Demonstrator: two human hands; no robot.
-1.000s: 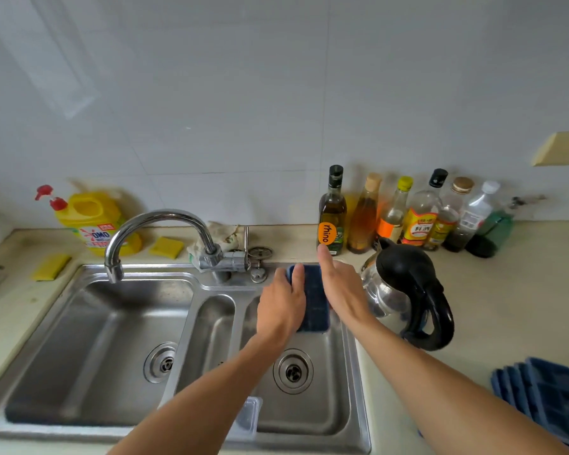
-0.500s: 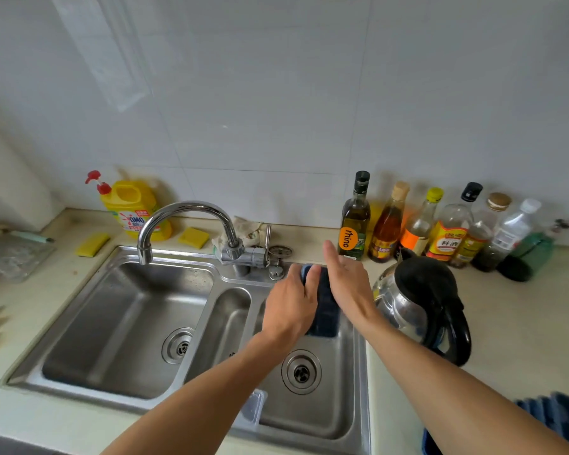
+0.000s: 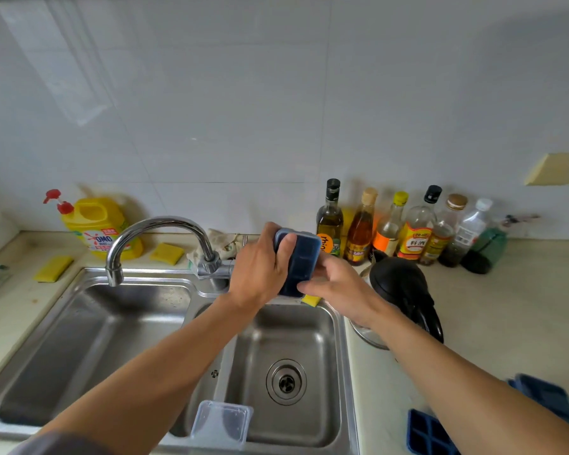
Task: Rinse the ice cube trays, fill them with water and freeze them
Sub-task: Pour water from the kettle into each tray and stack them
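Ice cube tray (image 3: 301,261), dark blue, is held upright in the air just right of the faucet (image 3: 158,224). The left hand (image 3: 260,270) wraps its left long edge, thumb over the top corner. The right hand (image 3: 339,287) pinches its lower right corner. It looks light, probably flexible, and slick once wet, so both long edges seem the surest hold. More trays (image 3: 431,435) lie far right of the faucet.
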